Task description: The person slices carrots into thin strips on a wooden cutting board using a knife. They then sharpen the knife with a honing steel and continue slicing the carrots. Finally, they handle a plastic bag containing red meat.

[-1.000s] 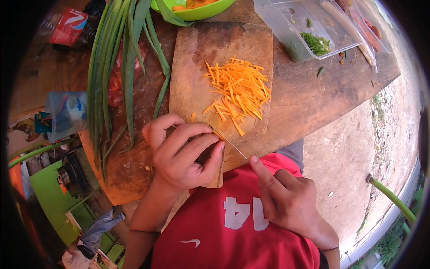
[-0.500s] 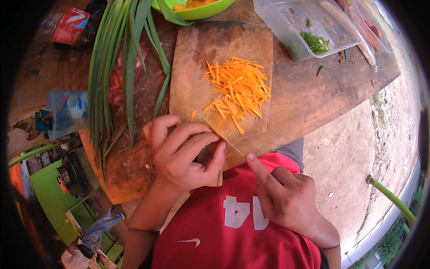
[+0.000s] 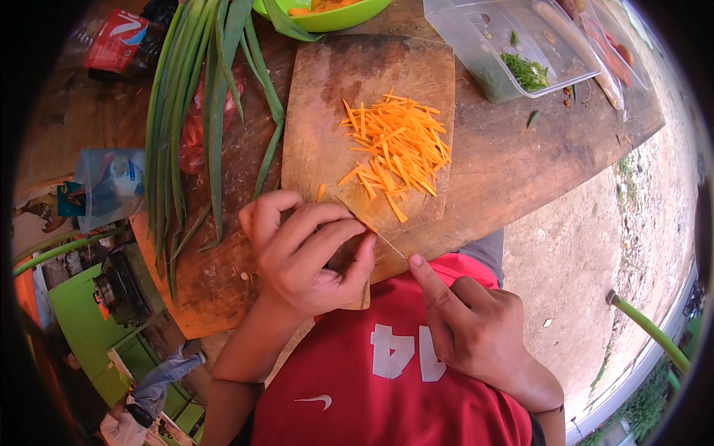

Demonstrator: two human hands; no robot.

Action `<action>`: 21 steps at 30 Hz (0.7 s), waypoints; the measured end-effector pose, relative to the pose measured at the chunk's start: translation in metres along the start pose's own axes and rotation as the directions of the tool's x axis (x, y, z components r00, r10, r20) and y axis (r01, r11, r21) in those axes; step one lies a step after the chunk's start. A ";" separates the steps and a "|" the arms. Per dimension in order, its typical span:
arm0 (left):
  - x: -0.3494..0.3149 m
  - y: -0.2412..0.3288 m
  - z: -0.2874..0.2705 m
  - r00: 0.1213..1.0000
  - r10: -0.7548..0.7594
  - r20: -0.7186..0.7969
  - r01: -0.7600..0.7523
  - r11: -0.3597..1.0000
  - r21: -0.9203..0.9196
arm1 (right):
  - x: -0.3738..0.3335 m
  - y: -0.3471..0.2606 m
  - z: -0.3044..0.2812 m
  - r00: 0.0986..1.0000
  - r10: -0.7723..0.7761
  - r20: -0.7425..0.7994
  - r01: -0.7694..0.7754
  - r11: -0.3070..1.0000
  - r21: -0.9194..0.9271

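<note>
My left hand [image 3: 305,256] is closed at the near end of the wooden cutting board [image 3: 320,97]. A thin orange edge of carrot [image 3: 362,221] shows by its fingertips; the rest is hidden behind the fingers. My right hand [image 3: 476,320] grips a knife [image 3: 391,246], its index finger stretched along the blade's back. The knife's thin blade meets the left fingertips, while its handle is hidden in the right hand. A loose pile of carrot strips [image 3: 398,149] covers the board's right middle. One short carrot bit [image 3: 320,192] lies apart, just beyond my left knuckles.
Long spring onions [image 3: 175,126] lie left of the board, over a red plastic bag [image 3: 195,126]. A green bowl [image 3: 346,18] of carrot pieces stands behind. At the far right are a clear plastic container [image 3: 554,83] with chopped greens and bagged food. A red-labelled bottle [image 3: 119,41] is far left.
</note>
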State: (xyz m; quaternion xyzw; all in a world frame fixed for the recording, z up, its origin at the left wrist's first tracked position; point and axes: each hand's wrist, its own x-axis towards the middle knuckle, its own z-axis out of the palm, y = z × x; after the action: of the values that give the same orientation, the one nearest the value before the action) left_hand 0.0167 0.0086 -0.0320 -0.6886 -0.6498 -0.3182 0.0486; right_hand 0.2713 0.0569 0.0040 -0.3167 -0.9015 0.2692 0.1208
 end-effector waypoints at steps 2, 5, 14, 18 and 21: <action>0.003 0.002 -0.004 1.000 0.012 0.017 -0.012 1.000 0.001 | -0.001 -0.001 0.000 1.000 -0.005 -0.003 0.004 1.000 -0.010; 0.000 0.000 -0.001 1.000 -0.008 0.003 0.008 1.000 0.004 | 0.000 0.000 0.000 1.000 -0.014 -0.005 0.014 1.000 -0.018; 0.000 0.000 -0.001 1.000 -0.002 0.002 0.002 1.000 0.005 | 0.001 0.001 0.001 1.000 -0.007 0.007 0.007 1.000 0.002; 0.000 -0.001 -0.001 1.000 0.001 -0.002 -0.001 1.000 0.009 | 0.003 0.000 -0.001 1.000 -0.002 0.022 0.002 1.000 0.008; -0.001 -0.001 0.000 1.000 -0.003 -0.005 0.003 1.000 0.013 | 0.003 0.000 -0.002 0.999 -0.009 0.034 0.009 1.000 -0.002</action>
State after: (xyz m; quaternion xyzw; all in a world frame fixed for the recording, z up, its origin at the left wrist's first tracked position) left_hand 0.0161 0.0073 -0.0326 -0.6866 -0.6526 -0.3158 0.0545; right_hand 0.2696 0.0593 0.0055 -0.3082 -0.9050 0.2732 0.1065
